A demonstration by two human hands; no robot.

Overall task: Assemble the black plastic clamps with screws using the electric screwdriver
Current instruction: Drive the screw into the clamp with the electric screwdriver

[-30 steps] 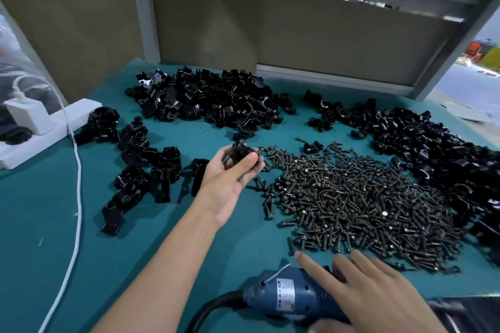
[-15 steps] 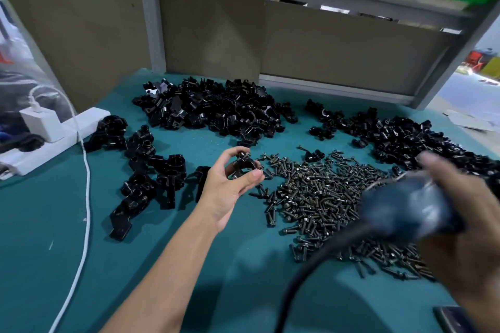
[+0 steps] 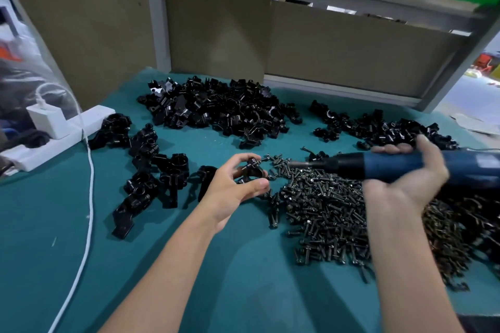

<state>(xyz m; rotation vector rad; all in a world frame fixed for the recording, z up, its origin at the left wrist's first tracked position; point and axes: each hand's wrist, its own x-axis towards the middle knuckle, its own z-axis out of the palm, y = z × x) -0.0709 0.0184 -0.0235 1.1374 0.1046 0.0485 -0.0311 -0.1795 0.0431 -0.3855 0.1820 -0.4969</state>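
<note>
My left hand (image 3: 232,186) pinches a black plastic clamp (image 3: 252,171) between thumb and fingers, just above the green mat, with a screw standing in its top. My right hand (image 3: 405,173) grips the blue electric screwdriver (image 3: 384,163), which lies level with its bit pointing left toward the clamp, a short gap away. A wide heap of dark screws (image 3: 338,213) covers the mat under and in front of the screwdriver.
Loose black clamp parts lie in a big pile (image 3: 216,111) at the back and another pile (image 3: 378,127) at the back right. Several assembled clamps (image 3: 151,170) sit at the left. A white power strip (image 3: 54,138) and white cable (image 3: 89,197) run along the left.
My right hand has lifted the screwdriver off the mat and swung it level, bit toward the clamp. My left hand has kept hold of the clamp in nearly the same spot.
</note>
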